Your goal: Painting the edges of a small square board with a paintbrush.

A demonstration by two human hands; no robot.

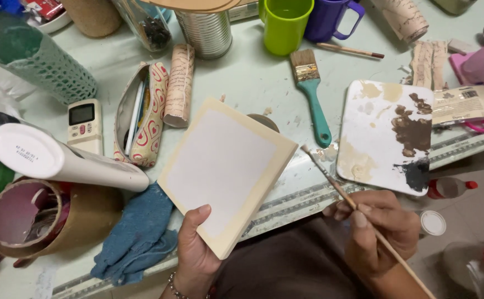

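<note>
Head view, item list: your left hand [195, 249] clamps the bottom edge of a square cream-bordered panel [225, 169], tilted over the table edge [308, 194]. Your right hand [380, 230] pinches a thin paintbrush [330, 177], shaft running up-left, tip just right of the panel's right edge. Paint-smeared palette [383, 133] lies beyond, right. Panel's underside hidden; brush handle end cut off; a round object behind the panel's top unclear
</note>
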